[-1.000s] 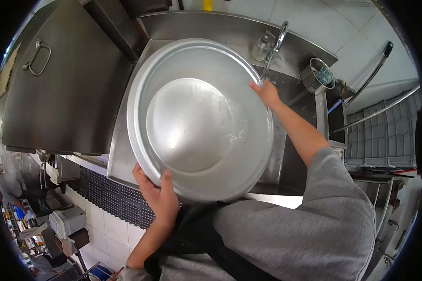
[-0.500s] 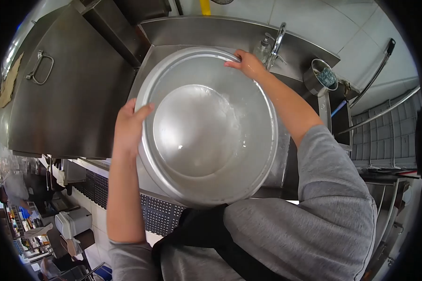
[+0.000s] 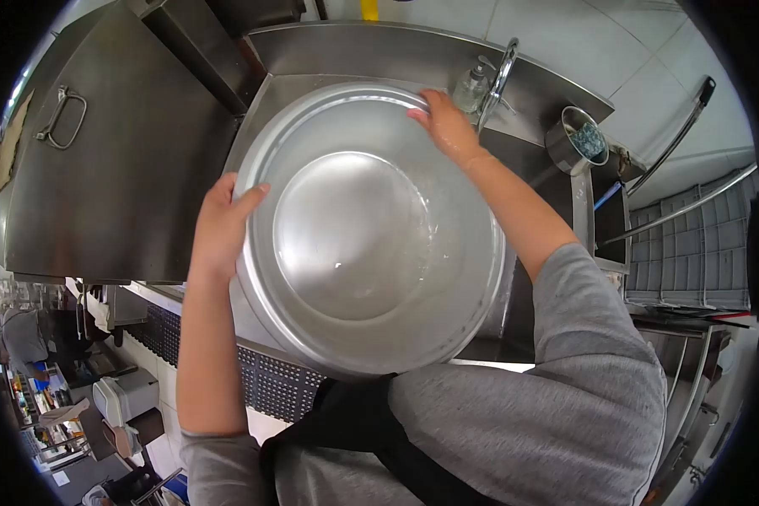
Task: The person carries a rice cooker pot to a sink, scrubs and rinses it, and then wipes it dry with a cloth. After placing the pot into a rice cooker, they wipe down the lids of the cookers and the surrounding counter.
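A large round metal basin fills the middle of the head view, its wet inside facing up toward me. My left hand grips the rim at the left, thumb over the edge and fingers hidden beneath. At the upper right of the rim, my right hand is closed round the edge, with its thumb on the inner side. Both forearms stretch out from grey sleeves. Underneath, the basin covers part of the steel sink counter.
Behind the basin stand a chrome faucet and a clear pump bottle. A metal pot with a scrubber inside sits to the right. Left is a steel cabinet; a black perforated mat lies below. A grey crate stands at right.
The basin has shifted slightly left in view, and my left hand has moved left with its rim. Both hands keep their hold.
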Motion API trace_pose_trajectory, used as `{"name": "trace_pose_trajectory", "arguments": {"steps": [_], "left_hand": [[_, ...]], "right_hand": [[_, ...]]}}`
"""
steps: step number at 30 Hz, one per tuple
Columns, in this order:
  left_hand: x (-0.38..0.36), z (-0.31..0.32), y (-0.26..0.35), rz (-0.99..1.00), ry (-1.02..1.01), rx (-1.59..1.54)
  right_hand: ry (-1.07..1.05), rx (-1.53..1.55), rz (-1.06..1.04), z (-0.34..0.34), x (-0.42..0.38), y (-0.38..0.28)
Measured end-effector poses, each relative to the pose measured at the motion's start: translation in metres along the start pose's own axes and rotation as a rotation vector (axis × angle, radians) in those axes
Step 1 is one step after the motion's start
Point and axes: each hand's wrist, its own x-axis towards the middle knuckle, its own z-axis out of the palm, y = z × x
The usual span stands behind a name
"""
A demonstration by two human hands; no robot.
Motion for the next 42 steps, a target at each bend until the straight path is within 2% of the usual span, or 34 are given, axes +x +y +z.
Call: {"name": "trace_pose_trajectory", "arguments": {"steps": [1,3,4,5,7,9,11,13,15,16,17,19,20,22,23,24,25,28,30,31,32,33,34,36,38,39,41,42], "left_hand": [[0.001,0.002,0.001,0.005,0.002,-0.004],[0.001,0.012,0.002,0.071,-0.019,-0.133],[-0.004,0.015,0.004,0.102,-0.013,-0.151],[-0.006,0.016,0.004,0.101,-0.018,-0.151],[-0.01,0.017,0.003,0.107,0.004,-0.215],[-0.01,0.02,0.001,0.112,0.009,-0.221],[-0.013,0.021,-0.004,0.108,-0.002,-0.202],[-0.011,0.024,-0.014,0.122,0.056,-0.226],[-0.017,0.032,-0.017,0.131,0.082,-0.244],[-0.02,0.037,-0.019,0.139,0.121,-0.267],[-0.021,0.04,-0.021,0.131,0.104,-0.254],[-0.027,0.045,-0.029,0.162,0.15,-0.187],[-0.033,0.048,-0.031,0.146,0.129,-0.165],[-0.039,0.059,-0.03,0.212,0.156,-0.246],[-0.042,0.059,-0.031,0.201,0.144,-0.232],[-0.043,0.055,-0.033,0.192,0.14,-0.243],[-0.042,0.05,-0.034,0.193,0.146,-0.258],[-0.048,0.037,-0.04,0.206,0.164,-0.228],[-0.048,0.025,-0.045,0.19,0.164,-0.292],[-0.05,0.021,-0.046,0.191,0.178,-0.291],[-0.053,0.022,-0.047,0.179,0.155,-0.306],[-0.056,0.021,-0.049,0.164,0.131,-0.32],[-0.056,0.02,-0.052,0.157,0.125,-0.333],[-0.056,0.018,-0.054,0.143,0.148,-0.343],[-0.055,0.018,-0.053,0.146,0.146,-0.368],[-0.054,0.017,-0.053,0.149,0.152,-0.368],[-0.055,0.017,-0.053,0.16,0.132,-0.325],[-0.056,0.021,-0.05,0.166,0.144,-0.356]], "right_hand": [[0.003,-0.003,-0.005,0.008,0.006,0.0],[0.162,-0.653,-0.7,0.026,0.01,0.003],[-0.006,-0.86,-0.667,0.021,-0.002,0.0],[-0.008,-0.863,-0.663,0.022,-0.012,0.015],[-0.495,-0.86,-0.867,0.033,-0.032,0.061],[-0.567,-0.996,-0.726,0.036,-0.065,0.056],[-0.863,-1.067,-0.63,0.073,-0.111,0.077],[-1.172,-1.054,-0.542,0.052,-0.16,0.031],[-1.474,-0.669,-0.517,0.142,-0.229,0.082],[-1.474,-0.654,-0.5,0.096,-0.239,0.034],[-1.407,-0.23,-0.077,0.057,-0.229,-0.039],[-1.534,0.447,0.162,0.031,-0.219,-0.101],[-1.53,0.481,0.181,0.015,-0.214,-0.141],[-1.133,1.112,0.716,-0.01,-0.192,-0.209],[-1.013,1.425,0.797,-0.007,-0.183,-0.221],[-0.942,1.604,0.714,-0.014,-0.176,-0.228],[-0.946,1.613,0.71,-0.012,-0.18,-0.221],[-1.267,1.015,0.162,0.021,-0.229,-0.162],[-1.356,0.517,-0.222,0.056,-0.254,-0.082],[-1.198,0.315,-0.252,0.063,-0.254,-0.039],[-1.307,0.067,0.027,0.039,-0.223,-0.028],[-1.038,0.038,0.088,0.104,-0.229,0.04],[-1.047,0.035,0.077,0.105,-0.206,0.04],[-0.602,-0.175,0.446,0.102,-0.16,0.014],[-0.287,-0.136,0.136,0.132,-0.143,-0.008],[-0.021,0.294,0.296,0.144,-0.138,-0.043],[-0.085,0.366,-0.072,0.14,-0.141,-0.111],[-0.164,0.527,-0.236,0.141,-0.147,-0.134]]}}
